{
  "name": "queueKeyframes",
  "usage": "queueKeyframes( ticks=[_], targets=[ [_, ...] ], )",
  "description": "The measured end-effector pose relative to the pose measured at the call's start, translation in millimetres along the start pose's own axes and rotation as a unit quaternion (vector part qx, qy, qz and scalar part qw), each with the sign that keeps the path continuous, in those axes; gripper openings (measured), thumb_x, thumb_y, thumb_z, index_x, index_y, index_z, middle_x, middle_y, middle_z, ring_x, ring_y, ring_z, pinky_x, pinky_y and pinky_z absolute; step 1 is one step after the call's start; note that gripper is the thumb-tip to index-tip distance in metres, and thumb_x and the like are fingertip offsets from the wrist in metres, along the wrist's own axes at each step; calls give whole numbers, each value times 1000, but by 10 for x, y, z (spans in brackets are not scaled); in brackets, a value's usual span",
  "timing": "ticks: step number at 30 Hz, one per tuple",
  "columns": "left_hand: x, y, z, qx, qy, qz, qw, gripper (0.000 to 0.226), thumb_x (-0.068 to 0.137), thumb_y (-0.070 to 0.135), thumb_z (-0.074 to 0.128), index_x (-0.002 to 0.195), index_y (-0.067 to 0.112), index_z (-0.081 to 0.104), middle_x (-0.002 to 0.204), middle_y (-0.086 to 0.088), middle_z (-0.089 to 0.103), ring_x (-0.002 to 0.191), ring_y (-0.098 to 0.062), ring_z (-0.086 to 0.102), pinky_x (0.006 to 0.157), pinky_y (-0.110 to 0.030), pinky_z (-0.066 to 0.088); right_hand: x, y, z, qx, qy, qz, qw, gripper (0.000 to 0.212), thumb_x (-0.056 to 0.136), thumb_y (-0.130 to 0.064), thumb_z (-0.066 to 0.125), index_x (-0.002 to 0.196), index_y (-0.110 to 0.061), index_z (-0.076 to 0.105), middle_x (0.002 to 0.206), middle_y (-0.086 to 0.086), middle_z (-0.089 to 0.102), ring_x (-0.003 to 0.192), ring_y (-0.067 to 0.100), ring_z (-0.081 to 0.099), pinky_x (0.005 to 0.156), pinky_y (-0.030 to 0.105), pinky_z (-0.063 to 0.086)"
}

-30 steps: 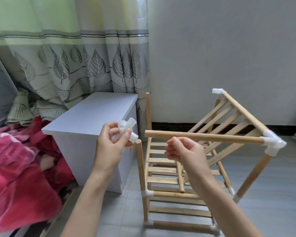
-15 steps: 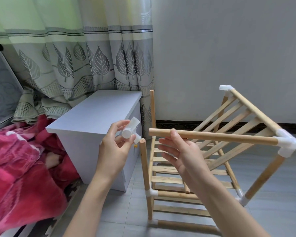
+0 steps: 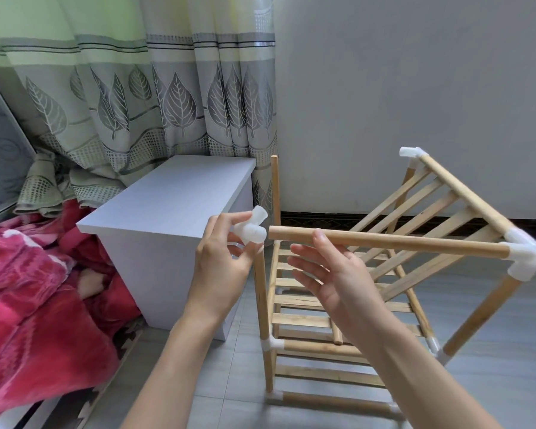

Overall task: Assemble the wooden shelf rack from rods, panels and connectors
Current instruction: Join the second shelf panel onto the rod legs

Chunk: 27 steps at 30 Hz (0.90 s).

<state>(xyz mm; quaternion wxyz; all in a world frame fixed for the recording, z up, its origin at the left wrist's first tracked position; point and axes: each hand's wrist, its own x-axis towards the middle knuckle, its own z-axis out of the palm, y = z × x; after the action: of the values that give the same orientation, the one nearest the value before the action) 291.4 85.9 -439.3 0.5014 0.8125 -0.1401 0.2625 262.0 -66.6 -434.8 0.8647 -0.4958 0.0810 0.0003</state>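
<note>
Connector held up to the free rod end

The left hand (image 3: pixel 222 261) pinches a white connector (image 3: pixel 250 228) just left of the rod (image 3: pixel 384 243); the right hand (image 3: pixel 331 274) lies relaxed under that rod, fingers straight, touching it, with the half-built rack (image 3: pixel 338 308) beyond.
</note>
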Motion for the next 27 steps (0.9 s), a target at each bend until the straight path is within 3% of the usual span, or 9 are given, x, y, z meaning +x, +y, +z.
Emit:
queueKeyframes(
  ticks=[5,12,18,27],
  targets=[
    [6,-1,25,-5,-12,-33,999,34,81,17,71,100,35,50,95,9,61,82,-7,57,63,-6,41,-16,-29,-67,-9,2,-1,1000,16,88,-26,56,91,-11,63,84,8,72,83,23,68,84,38,54],
    [-22,14,7,-21,-5,-54,998,40,79,22,73,98,45,45,91,11,59,79,-7,58,67,-12,46,-14,-24,-75,-5,-5,1,1000,18,89,-28,56,92,-12,63,82,5,72,78,20,70,81,35,54],
    [-35,5,-9,-17,7,-66,998,41,78,24,73,109,33,48,91,8,57,79,-7,57,64,-2,40,-23,-24,-81,-8,-4,3,1000,21,88,-29,56,95,-11,64,83,6,72,79,19,70,80,33,55],
    [-26,33,-8,34,-2,-26,999,39,78,19,73,105,33,49,92,10,54,75,-5,53,63,-2,39,-67,-88,-87,20,-2,-4,1000,17,87,-27,57,89,-11,65,81,5,73,77,19,70,79,34,54]
  ],
)
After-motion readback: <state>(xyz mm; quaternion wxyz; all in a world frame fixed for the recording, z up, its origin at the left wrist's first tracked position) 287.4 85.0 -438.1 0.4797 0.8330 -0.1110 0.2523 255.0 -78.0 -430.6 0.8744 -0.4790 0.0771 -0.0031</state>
